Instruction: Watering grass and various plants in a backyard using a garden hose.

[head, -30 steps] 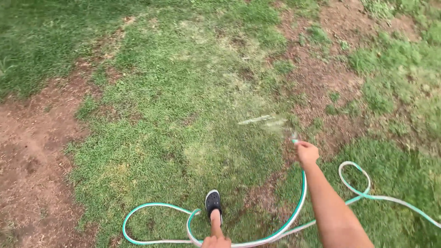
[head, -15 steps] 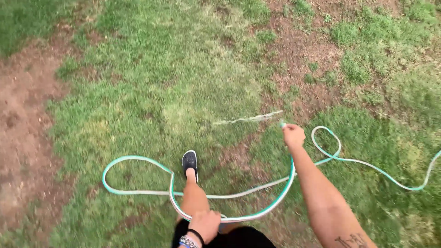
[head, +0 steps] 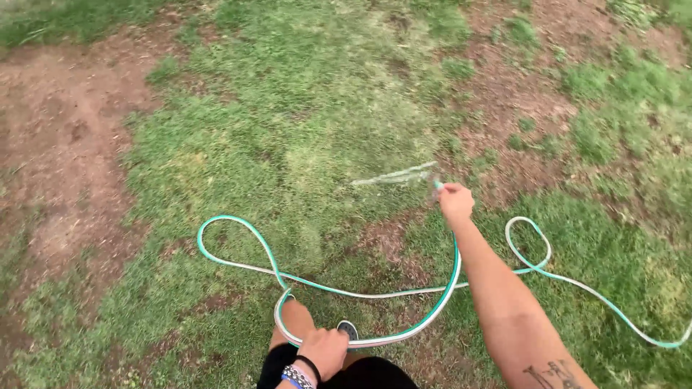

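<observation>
The right hand gripped the hose end, and water sprayed toward nine o'clock. The left hand had come up to grip a loop at six o'clock, lifting it off the grass.

open lawn ahead, looped hose lying across ground near feet
</observation>
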